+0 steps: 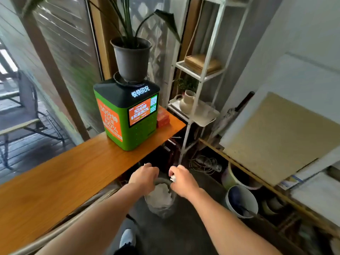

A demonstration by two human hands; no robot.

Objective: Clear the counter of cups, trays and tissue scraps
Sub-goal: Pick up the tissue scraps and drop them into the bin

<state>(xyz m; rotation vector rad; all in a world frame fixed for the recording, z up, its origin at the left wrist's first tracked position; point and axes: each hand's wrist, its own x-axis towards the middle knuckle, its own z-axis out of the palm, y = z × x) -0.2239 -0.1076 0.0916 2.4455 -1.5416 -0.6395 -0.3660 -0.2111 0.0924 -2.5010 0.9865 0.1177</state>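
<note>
Both hands poised over the floor bin [161,197] for dropping: right hand [182,181] curled around white tissue scraps [173,178]; left hand [145,176] curled, white bit at its fingertips. Counter [64,172] beside them.

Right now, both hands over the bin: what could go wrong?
1. The right hand pinches small white scraps near the rim of the waste bin; released there, they may fall to the floor.
2. The bin already looks full of crumpled white paper, so new scraps may slide off.
3. The left hand shows only a white sliver at its fingertips; whether it holds anything is unclear.
</note>
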